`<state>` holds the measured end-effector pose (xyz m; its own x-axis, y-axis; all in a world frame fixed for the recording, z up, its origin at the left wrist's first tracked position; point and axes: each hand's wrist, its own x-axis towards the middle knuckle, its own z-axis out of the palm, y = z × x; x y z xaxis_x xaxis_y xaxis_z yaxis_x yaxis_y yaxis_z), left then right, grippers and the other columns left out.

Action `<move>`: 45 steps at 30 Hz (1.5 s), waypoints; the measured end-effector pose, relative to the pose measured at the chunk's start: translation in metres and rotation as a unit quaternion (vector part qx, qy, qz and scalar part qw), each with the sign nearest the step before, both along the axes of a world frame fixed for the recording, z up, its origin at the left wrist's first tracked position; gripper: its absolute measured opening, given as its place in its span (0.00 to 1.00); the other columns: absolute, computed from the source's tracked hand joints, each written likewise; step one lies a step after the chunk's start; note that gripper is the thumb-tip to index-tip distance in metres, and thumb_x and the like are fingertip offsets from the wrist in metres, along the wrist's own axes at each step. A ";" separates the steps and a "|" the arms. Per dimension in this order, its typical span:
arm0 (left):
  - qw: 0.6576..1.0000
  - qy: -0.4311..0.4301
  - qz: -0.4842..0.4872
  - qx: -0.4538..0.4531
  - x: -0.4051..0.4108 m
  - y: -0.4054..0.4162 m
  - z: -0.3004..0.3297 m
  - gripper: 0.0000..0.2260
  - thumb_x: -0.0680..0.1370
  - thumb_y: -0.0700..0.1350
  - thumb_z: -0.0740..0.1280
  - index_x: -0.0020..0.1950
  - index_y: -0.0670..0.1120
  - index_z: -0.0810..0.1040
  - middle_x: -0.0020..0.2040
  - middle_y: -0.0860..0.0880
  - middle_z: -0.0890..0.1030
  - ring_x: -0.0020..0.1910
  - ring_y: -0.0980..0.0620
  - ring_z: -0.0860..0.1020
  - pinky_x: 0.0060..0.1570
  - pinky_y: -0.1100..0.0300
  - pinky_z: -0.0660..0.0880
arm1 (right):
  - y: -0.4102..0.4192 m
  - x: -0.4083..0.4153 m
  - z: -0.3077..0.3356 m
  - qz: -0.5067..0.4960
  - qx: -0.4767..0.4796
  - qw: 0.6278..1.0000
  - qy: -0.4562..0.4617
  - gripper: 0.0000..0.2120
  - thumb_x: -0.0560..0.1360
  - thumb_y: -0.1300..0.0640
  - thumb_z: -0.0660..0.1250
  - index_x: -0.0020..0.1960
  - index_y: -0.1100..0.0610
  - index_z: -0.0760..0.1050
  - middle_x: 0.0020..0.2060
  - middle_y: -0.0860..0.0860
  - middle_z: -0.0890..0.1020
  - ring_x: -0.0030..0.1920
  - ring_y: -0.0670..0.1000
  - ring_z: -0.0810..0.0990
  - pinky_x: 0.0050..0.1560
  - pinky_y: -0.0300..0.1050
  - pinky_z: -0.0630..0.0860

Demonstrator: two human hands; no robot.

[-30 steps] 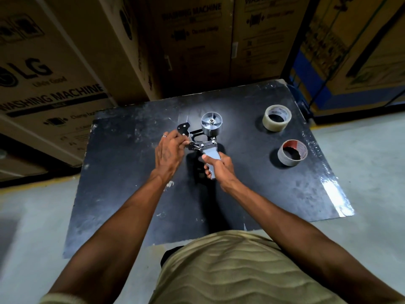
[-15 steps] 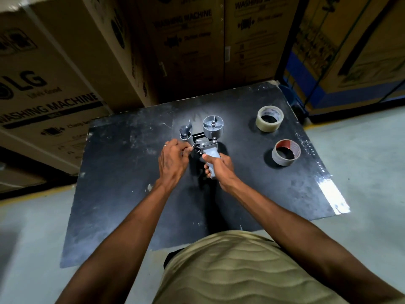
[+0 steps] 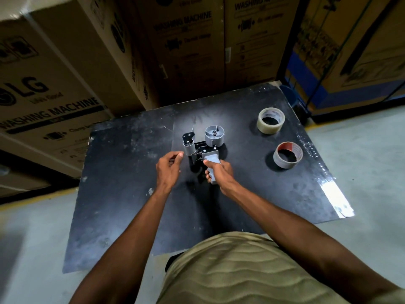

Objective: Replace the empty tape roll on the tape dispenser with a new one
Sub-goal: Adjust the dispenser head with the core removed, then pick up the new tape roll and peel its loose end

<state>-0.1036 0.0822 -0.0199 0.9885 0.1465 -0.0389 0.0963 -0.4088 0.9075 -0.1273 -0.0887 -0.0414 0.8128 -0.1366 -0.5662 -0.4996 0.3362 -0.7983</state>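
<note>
The tape dispenser [image 3: 203, 148] stands on the black table [image 3: 122, 172]. Its grey hub [image 3: 214, 135] carries no roll. My right hand [image 3: 219, 172] grips the dispenser's grey handle. My left hand [image 3: 169, 166] hovers just left of the dispenser's small grey roller, not touching it, fingers loosely curled with nothing visible in them. A full roll of clear tape [image 3: 271, 120] lies flat at the table's far right. Nearer to me lies a thin grey cardboard core with a red inside [image 3: 287, 155].
Large cardboard washing-machine boxes [image 3: 54, 88] stand against the table's far and left sides. More boxes and a blue frame [image 3: 306, 84] stand at the right. A shiny strip of tape [image 3: 335, 198] is stuck along the table's right edge. Grey floor surrounds the table.
My left hand has let go of the dispenser's front end and drawn back to the left. My right hand still holds the handle.
</note>
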 end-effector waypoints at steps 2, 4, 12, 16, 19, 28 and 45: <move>1.000 0.018 0.009 -0.018 -0.004 0.002 -0.006 0.07 0.80 0.49 0.68 0.53 0.48 0.83 0.43 0.47 0.83 0.43 0.51 0.81 0.32 0.62 0.79 | 0.000 -0.001 -0.003 0.003 -0.012 1.000 0.000 0.06 0.75 0.59 0.72 0.45 0.60 0.76 0.30 0.57 0.77 0.25 0.50 0.73 0.24 0.40 0.70; 0.999 0.032 0.015 -0.027 -0.007 0.004 -0.012 0.06 0.80 0.48 0.67 0.52 0.49 0.82 0.42 0.46 0.82 0.42 0.51 0.80 0.34 0.59 0.79 | 0.000 -0.001 -0.007 0.007 -0.026 1.000 -0.001 0.06 0.75 0.59 0.72 0.44 0.59 0.76 0.29 0.56 0.77 0.24 0.50 0.73 0.24 0.40 0.70; 0.991 0.072 0.058 -0.093 -0.005 0.003 -0.024 0.08 0.81 0.44 0.65 0.56 0.43 0.80 0.46 0.46 0.82 0.44 0.48 0.80 0.31 0.63 0.79 | -0.004 -0.004 -0.020 0.034 -0.088 0.995 -0.017 0.08 0.76 0.56 0.72 0.49 0.61 0.77 0.27 0.53 0.78 0.24 0.49 0.74 0.24 0.41 0.72; 0.990 0.082 0.060 -0.096 0.001 0.004 -0.028 0.05 0.80 0.44 0.67 0.55 0.46 0.80 0.43 0.47 0.82 0.43 0.48 0.80 0.30 0.62 0.78 | -0.001 -0.008 -0.025 0.048 -0.076 0.996 -0.021 0.10 0.76 0.56 0.72 0.52 0.62 0.76 0.29 0.54 0.79 0.25 0.51 0.77 0.27 0.43 0.75; 0.991 0.078 0.059 -0.093 0.004 0.004 -0.027 0.06 0.80 0.43 0.67 0.55 0.45 0.81 0.43 0.47 0.82 0.43 0.48 0.80 0.30 0.63 0.78 | 0.001 -0.009 -0.027 0.056 -0.074 0.995 -0.024 0.12 0.76 0.55 0.72 0.54 0.62 0.76 0.31 0.55 0.80 0.28 0.52 0.79 0.30 0.45 0.76; 0.992 0.051 0.046 -0.106 0.017 -0.006 -0.017 0.05 0.81 0.45 0.66 0.52 0.51 0.81 0.42 0.51 0.83 0.41 0.51 0.81 0.36 0.58 0.78 | -0.023 -0.006 -0.027 0.084 -0.184 0.979 -0.028 0.18 0.74 0.39 0.72 0.46 0.55 0.79 0.37 0.48 0.85 0.35 0.43 0.82 0.35 0.30 0.75; 0.977 0.066 -0.081 -0.186 0.072 -0.083 0.013 0.12 0.83 0.47 0.61 0.54 0.41 0.81 0.43 0.45 0.83 0.38 0.49 0.80 0.34 0.60 0.76 | -0.165 0.083 0.004 0.011 -0.493 0.864 -0.100 0.18 0.75 0.63 0.70 0.65 0.62 0.75 0.63 0.58 0.74 0.51 0.55 0.81 0.57 0.34 0.71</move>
<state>-0.0319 -0.0011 -0.0074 0.9804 -0.0599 -0.1876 0.1831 -0.0729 0.9804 -0.0445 -0.2535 -0.0375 0.8896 -0.4556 -0.0320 -0.3164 -0.5644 -0.7625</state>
